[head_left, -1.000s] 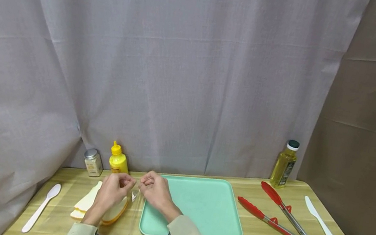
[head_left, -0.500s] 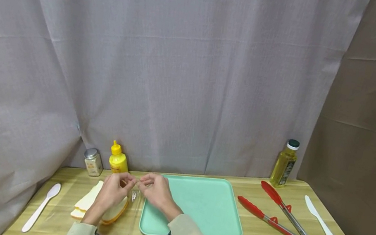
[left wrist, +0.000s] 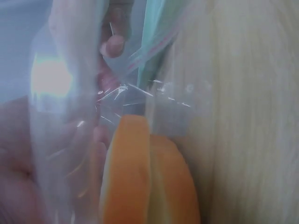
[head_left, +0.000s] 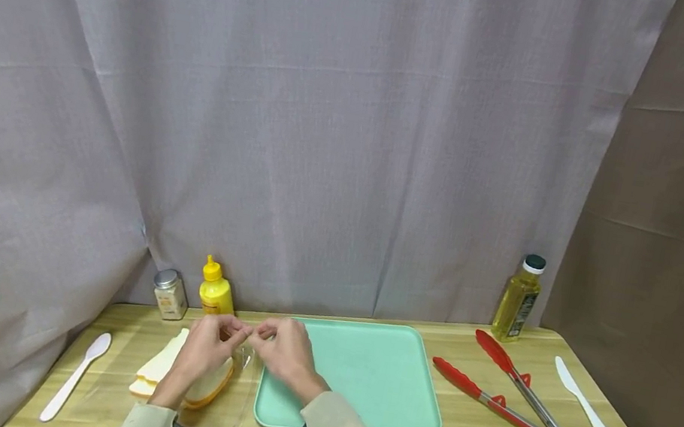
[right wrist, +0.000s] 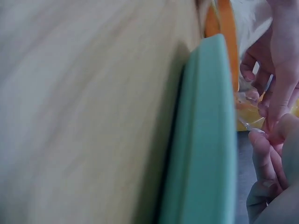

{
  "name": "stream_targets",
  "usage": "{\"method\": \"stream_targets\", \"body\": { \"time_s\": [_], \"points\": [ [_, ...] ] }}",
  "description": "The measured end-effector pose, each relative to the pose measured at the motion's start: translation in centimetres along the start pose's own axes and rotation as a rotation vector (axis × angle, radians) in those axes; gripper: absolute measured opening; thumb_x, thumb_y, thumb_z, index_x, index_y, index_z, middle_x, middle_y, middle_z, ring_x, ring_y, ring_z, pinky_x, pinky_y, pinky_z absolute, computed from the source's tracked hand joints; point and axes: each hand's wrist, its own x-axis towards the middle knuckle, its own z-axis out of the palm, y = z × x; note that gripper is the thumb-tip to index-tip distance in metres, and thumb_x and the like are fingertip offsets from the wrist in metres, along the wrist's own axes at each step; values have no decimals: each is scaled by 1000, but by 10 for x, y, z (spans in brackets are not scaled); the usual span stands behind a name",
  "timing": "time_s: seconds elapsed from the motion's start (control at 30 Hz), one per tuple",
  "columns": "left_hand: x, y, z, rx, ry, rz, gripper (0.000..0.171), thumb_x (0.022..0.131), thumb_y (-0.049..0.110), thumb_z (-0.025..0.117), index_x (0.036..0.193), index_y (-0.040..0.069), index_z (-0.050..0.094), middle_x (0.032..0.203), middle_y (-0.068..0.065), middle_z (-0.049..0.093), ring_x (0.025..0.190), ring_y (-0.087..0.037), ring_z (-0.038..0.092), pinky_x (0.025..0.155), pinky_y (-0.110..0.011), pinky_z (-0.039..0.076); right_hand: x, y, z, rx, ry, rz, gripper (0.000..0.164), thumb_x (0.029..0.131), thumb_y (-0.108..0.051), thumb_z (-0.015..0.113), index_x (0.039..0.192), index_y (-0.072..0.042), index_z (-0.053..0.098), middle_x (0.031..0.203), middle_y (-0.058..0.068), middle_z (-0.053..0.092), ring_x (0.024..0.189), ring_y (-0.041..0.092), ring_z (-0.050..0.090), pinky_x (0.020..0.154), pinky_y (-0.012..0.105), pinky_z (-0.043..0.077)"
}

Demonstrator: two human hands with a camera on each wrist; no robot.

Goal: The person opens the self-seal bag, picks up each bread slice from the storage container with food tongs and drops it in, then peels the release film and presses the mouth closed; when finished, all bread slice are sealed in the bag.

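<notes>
A clear plastic bag [left wrist: 173, 100] with a faint pink zip line holds slices of bread [left wrist: 126, 172], whose orange-brown crusts face the left wrist camera. In the head view the bread [head_left: 160, 363] lies at the tray's left, partly behind my left hand [head_left: 202, 351]. Thumb and index finger of that hand pinch the bag's edge. From the other side my right hand [head_left: 286, 356] pinches the same edge, its fingertips meeting the left ones. The right wrist view has both sets of fingertips together on the transparent film. My right forearm crosses the front left part of the green tray [head_left: 368, 378].
Behind the left hand stand a yellow squeeze bottle [head_left: 216, 289] and a shaker jar [head_left: 169, 296]. A white spoon [head_left: 76, 377] lies at left. Rightward are red-tipped tongs [head_left: 513, 412], a white knife [head_left: 586, 405] and an oil bottle [head_left: 516, 301]. Curtains back the table.
The fingertips of my two hands have come together from a small gap, the right hand shifting slightly. The bread, tray and other things have stayed put.
</notes>
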Motion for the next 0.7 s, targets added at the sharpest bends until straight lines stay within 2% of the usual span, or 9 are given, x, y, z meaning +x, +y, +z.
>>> {"method": "stream_targets", "body": {
  "time_s": [0.17,0.27,0.37,0.5,0.7],
  "points": [
    [-1,2,-1,3,8,-17,10,100,22,80,94,14,81,79,4,75,70,-7,61,62,-22,49,2,-1,3,69,-1,38,11,90,-27,80,94,-20,87,88,-9,83,81,0,73,72,19,59],
    [-1,0,-1,4,21,-32,9,101,21,79,95,13,81,80,3,76,69,-8,63,61,-22,50,2,0,4,109,-20,27,16,96,-32,79,100,-19,87,93,-7,84,84,1,74,72,18,59],
    [-1,-2,-1,-13,25,-50,9,101,19,78,97,11,79,81,0,76,68,-8,65,60,-22,51,2,1,4,200,-55,29,20,102,-33,78,105,-16,86,97,-2,85,76,8,77,64,19,60],
    [-2,-3,-1,-35,22,-48,10,102,19,77,98,10,79,82,-1,77,67,-8,65,59,-22,52,2,4,1,318,-98,57,13,102,-24,79,104,-13,85,96,4,85,63,20,76,51,20,55],
    [-1,0,0,-50,2,-39,14,102,21,77,96,9,77,82,-1,76,68,-8,64,59,-21,51,3,6,-3,354,-96,74,6,97,-14,79,99,-14,85,92,2,84,65,21,77,55,19,56]
  ]
}}
